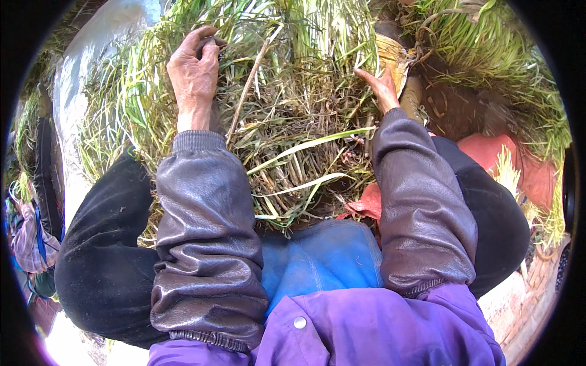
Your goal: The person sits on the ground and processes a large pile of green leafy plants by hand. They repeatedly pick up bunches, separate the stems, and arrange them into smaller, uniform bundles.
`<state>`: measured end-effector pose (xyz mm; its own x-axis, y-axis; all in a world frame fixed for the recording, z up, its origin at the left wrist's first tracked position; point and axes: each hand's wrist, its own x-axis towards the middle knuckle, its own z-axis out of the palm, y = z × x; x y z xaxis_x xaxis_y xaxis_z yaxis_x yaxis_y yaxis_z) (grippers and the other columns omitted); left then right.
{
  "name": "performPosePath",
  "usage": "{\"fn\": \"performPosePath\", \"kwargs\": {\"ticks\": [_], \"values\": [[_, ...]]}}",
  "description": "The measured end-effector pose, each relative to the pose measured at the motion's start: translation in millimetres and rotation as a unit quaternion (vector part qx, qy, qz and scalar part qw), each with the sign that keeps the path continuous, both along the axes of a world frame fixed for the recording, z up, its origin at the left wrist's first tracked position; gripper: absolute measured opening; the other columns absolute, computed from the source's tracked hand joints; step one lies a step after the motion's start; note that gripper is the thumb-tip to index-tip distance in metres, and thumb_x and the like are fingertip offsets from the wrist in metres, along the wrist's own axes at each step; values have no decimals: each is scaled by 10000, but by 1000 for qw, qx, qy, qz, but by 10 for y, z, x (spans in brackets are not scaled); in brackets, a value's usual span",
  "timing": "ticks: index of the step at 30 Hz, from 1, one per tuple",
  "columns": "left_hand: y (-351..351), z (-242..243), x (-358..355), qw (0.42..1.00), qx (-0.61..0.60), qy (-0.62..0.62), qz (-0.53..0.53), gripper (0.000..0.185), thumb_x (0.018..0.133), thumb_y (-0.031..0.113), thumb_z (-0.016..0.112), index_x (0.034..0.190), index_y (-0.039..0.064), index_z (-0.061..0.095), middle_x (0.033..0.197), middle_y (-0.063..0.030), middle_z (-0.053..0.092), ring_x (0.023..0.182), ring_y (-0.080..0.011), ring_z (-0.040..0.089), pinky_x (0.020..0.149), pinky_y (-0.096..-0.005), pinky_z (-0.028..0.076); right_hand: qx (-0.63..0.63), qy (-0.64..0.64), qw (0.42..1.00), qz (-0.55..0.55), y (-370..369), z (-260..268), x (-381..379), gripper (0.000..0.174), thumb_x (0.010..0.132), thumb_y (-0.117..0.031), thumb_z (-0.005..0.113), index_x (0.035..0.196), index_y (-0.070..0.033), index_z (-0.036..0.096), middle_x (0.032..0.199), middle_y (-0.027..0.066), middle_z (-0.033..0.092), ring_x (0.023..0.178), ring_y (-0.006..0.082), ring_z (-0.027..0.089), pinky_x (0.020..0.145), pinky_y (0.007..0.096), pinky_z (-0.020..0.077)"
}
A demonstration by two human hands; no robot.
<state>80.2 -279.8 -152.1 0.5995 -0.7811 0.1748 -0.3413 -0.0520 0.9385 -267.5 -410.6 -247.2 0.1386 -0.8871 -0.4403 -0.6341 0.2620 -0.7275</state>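
A broad heap of green leafy stalks (316,41) with brown, dry lower leaves lies before me, between my knees. Over its left part is my left hand (194,68), fingers curled, fingertips hidden from the camera; whether it grips a stalk is unclear. At the heap's right edge, my right hand (382,87) has thumb and fingers apart, partly hidden by its own sleeve, beside a yellow piece of sheet material (391,57). A thin dry stick (249,84) lies slanting across the heap. A few long pale blades (306,146) rest on the near side.
More green stalks (485,45) lie at the upper right. Red plastic sheeting (531,169) is beyond my right knee, and translucent sheeting (78,91) runs along the left. A shoe (413,98) stands near my right wrist. Another person in a checked garment (29,242) is at far left.
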Motion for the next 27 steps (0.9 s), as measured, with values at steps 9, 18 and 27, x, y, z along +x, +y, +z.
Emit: {"fn": "performPosePath", "kwargs": {"ticks": [9,18,27], "values": [[2,25,-26,1000,-4,0,0,243,826,-7,535,1040,27,646,848,-47,705,794,-85,643,737,-224,495,-30,101,984,143,-25,-6,349,781,589,-528,796,1030,81,584,954,215,634,890,289,623,854,381,484],[29,-1,-3,999,9,29,-9,223,896,22,520,1092,15,625,913,-63,691,876,-100,624,857,-235,467,82,-168,981,54,-154,544,61,360,645,-250,820,899,-51,661,936,79,666,907,182,590,874,353,424],[28,-26,19,999,-23,33,5,226,836,-10,534,1032,11,646,878,-64,699,822,-93,644,760,-221,495,57,-156,986,-8,-231,997,-33,485,678,-293,789,1033,-11,617,1089,143,617,1037,207,569,987,394,382]]}}
